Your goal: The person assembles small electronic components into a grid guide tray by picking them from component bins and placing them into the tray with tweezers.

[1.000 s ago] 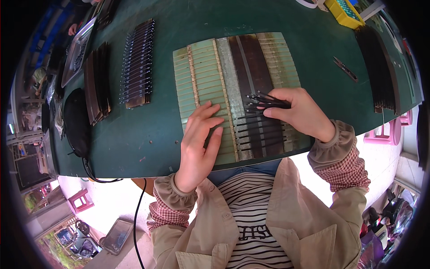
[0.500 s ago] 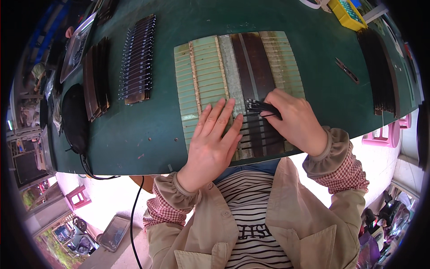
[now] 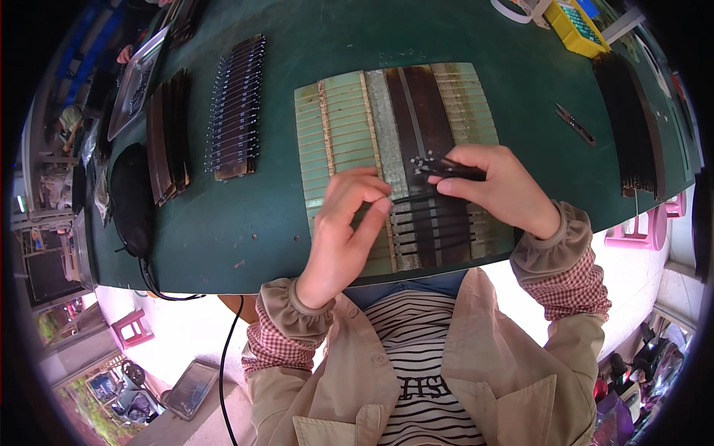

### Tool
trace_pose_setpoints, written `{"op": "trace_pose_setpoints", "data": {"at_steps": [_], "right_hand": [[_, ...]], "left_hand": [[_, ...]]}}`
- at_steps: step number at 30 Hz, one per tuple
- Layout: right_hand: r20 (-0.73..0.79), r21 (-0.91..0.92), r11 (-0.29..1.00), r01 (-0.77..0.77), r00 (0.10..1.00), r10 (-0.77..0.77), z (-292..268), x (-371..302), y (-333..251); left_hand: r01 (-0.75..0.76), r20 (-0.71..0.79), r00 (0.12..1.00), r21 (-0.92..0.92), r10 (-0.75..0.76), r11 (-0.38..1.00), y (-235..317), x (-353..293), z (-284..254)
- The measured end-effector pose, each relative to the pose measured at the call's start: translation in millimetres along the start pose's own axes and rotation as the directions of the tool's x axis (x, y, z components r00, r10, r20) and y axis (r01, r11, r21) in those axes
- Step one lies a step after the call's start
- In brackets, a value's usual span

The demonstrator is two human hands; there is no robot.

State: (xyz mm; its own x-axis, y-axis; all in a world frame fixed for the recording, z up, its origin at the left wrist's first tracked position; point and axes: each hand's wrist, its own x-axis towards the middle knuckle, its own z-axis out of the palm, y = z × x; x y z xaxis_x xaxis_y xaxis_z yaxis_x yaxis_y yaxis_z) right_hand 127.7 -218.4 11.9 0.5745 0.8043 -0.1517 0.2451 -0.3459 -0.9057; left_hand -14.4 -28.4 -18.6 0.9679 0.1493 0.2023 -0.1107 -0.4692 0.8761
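A slotted board (image 3: pixel 335 119) with pale green ribs and a dark brown band (image 3: pixel 424 97) lies before me. Several thin black wires (image 3: pixel 416 239) are laid crosswise in its near slots. My right hand (image 3: pixel 502 178) is closed round a bundle of black wires (image 3: pixel 457 170), whose pale tips point left above the brown band. Over the board's left half, my left hand (image 3: pixel 346 223) has thumb and forefinger pinched at the left end of one black wire (image 3: pixel 407 198). That wire runs crosswise just below the bundle; whether it rests fully in a slot I cannot tell.
Left stand a strip of wired parts (image 3: pixel 236 108), a stack of dark brown strips (image 3: pixel 168 137), a black pouch (image 3: pixel 128 201) with a cable and a metal tray (image 3: pixel 137 85). Right lie thread snips (image 3: pixel 575 124), a long black wire bundle (image 3: pixel 628 126) and a yellow box (image 3: pixel 574 30).
My left hand has gone from lying spread on the board to a pinch on a wire end. My right hand has shifted slightly right with the bundle. The view has moved slightly.
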Motion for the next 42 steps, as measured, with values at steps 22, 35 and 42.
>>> {"op": "trace_pose_setpoints", "data": {"at_steps": [22,35,42], "right_hand": [[-0.152,-0.105,0.991,0.079,0.984,-0.095,14.7,5.3,19.4],[-0.273,-0.277,0.938,0.207,0.919,-0.283,-8.9,-5.4,23.8],[0.163,0.226,0.958,-0.179,0.976,0.144,2.2,5.0,-17.9]], "left_hand": [[-0.071,-0.019,0.997,0.241,0.078,0.968,-3.2,-8.6,-6.7],[-0.149,0.119,0.986,0.333,0.116,0.931,5.8,-1.7,-3.2],[0.243,0.105,0.97,-0.386,-0.22,0.89,0.0,5.6,11.4]]}}
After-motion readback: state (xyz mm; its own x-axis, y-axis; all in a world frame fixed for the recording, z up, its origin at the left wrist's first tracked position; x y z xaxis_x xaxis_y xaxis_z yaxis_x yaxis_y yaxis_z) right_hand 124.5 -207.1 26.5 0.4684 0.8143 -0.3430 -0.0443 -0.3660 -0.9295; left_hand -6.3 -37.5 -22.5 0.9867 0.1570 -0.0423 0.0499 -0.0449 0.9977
